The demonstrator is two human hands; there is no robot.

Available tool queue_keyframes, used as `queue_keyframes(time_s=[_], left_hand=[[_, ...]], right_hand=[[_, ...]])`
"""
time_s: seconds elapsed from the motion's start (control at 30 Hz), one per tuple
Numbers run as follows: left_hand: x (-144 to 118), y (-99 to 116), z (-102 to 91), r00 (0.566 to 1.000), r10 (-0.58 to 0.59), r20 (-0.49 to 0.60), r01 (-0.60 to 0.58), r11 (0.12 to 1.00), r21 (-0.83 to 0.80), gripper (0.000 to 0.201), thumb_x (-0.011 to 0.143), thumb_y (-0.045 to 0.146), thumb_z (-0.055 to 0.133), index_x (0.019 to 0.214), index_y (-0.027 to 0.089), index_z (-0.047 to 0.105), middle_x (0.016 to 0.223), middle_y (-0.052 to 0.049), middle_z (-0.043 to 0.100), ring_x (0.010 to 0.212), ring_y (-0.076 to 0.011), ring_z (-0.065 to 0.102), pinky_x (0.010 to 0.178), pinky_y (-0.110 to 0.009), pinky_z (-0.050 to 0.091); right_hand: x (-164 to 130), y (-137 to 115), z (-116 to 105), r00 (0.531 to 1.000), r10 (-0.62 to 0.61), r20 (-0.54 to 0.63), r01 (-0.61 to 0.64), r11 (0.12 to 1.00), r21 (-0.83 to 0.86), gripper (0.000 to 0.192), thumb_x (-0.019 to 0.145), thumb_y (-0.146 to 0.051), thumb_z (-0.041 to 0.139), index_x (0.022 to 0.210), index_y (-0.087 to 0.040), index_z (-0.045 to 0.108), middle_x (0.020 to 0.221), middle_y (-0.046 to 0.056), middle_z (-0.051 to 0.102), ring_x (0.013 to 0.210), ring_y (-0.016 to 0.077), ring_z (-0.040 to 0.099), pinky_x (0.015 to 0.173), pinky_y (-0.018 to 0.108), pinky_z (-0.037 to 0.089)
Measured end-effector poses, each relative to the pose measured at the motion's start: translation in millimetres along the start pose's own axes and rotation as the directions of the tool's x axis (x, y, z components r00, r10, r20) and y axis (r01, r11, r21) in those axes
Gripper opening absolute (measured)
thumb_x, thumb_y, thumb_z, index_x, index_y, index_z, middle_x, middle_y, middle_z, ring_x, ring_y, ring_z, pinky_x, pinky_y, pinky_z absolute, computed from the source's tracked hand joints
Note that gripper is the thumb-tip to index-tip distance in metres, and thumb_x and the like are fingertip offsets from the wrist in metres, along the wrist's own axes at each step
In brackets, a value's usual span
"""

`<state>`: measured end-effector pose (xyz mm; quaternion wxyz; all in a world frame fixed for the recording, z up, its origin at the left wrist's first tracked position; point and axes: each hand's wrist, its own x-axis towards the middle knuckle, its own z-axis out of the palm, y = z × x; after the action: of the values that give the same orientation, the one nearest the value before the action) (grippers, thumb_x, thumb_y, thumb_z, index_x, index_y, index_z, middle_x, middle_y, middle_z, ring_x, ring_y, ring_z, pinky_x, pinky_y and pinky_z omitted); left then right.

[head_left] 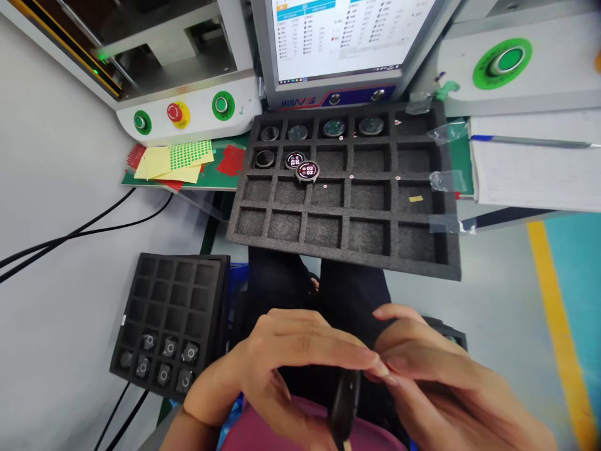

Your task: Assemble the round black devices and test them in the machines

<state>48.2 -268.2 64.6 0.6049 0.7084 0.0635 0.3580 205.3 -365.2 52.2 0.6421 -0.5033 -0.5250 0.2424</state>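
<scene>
Low in the head view, my left hand (286,357) grips what looks like a black watch case (345,404), turned edge-on, between thumb and fingers. My right hand (441,376) is beside it, thumb and index finger pinched together at my left index fingertip; anything in that pinch is too small or hidden to make out. Beyond my hands lies a black foam tray (389,264) of square pockets. Several round watch faces sit in its far-left pockets. A lit watch (307,171) leans on a pocket divider, touching another lit watch (295,160).
A second foam tray (136,275) at lower left holds several wrapped watch parts. Behind the large tray stand a monitor (338,37) and machine panels with a red stop button (174,111). Yellow sticker sheets (169,163) lie left; a pen (530,141) rests on papers right.
</scene>
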Motion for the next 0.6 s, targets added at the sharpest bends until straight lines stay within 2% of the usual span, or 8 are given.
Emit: queue_keyframes(time_s=[0.1,0.2,0.37,0.5,0.57,0.6], left_hand=[[0.8,-0.8,0.2,0.999,0.039,-0.029,-0.039,0.999,-0.002,0.055,0.087,0.051,0.069,0.127,0.013,0.065,0.099,-0.009,0.079,0.083,-0.0157,0.077,0.077,-0.019,0.058],[0.7,-0.1,-0.8,0.998,0.048,-0.047,-0.047,0.998,0.031,0.055,0.089,0.048,0.067,0.131,0.013,0.062,0.102,-0.009,0.079,0.085,-0.0156,0.076,0.078,-0.020,0.058],[-1.8,0.4,-3.2,1.000,0.020,-0.020,-0.019,0.998,0.063,0.060,0.090,0.051,0.065,0.138,0.015,0.058,0.108,-0.012,0.078,0.088,-0.0166,0.076,0.075,-0.021,0.058],[-4.4,-0.7,-2.3,0.996,0.034,-0.080,-0.030,0.999,0.043,0.069,0.084,0.060,0.067,0.136,0.014,0.060,0.106,-0.014,0.078,0.082,-0.0182,0.076,0.070,-0.022,0.059],[-6.2,0.6,-1.6,0.994,-0.004,-0.106,0.005,1.000,0.007,0.069,0.082,0.061,0.069,0.134,0.016,0.062,0.104,-0.013,0.078,0.079,-0.0179,0.076,0.067,-0.022,0.060],[-7.3,1.7,-1.6,0.992,-0.031,-0.122,0.030,0.999,-0.010,0.067,0.082,0.060,0.069,0.133,0.018,0.063,0.103,-0.012,0.079,0.077,-0.0171,0.075,0.065,-0.021,0.059]], right_hand=[[8.3,-4.5,-0.3,0.993,-0.098,0.073,0.099,0.995,-0.021,0.021,0.085,0.001,0.061,0.094,-0.018,0.060,0.069,-0.005,0.066,0.057,0.0070,0.064,0.089,0.029,0.054],[9.3,-5.1,-1.0,0.990,-0.089,0.110,0.101,0.989,-0.107,0.013,0.091,-0.005,0.058,0.090,-0.018,0.058,0.066,-0.005,0.065,0.057,0.0076,0.063,0.089,0.030,0.054],[7.1,-4.0,0.8,0.990,-0.097,0.102,0.121,0.957,-0.264,0.013,0.096,-0.012,0.053,0.087,-0.021,0.056,0.062,-0.005,0.063,0.053,0.0091,0.061,0.080,0.032,0.058],[8.5,-7.7,4.9,0.985,-0.153,0.078,0.171,0.896,-0.410,0.013,0.093,-0.011,0.054,0.089,-0.022,0.059,0.061,-0.005,0.064,0.051,0.0095,0.061,0.077,0.030,0.059],[7.8,-9.4,5.6,0.982,-0.164,0.091,0.187,0.888,-0.420,0.015,0.089,-0.009,0.057,0.090,-0.023,0.061,0.062,-0.005,0.066,0.052,0.0095,0.062,0.075,0.029,0.059],[6.4,-9.6,5.3,0.987,-0.135,0.085,0.157,0.903,-0.400,0.016,0.086,-0.008,0.060,0.089,-0.024,0.063,0.063,-0.005,0.067,0.053,0.0098,0.063,0.075,0.028,0.060]])
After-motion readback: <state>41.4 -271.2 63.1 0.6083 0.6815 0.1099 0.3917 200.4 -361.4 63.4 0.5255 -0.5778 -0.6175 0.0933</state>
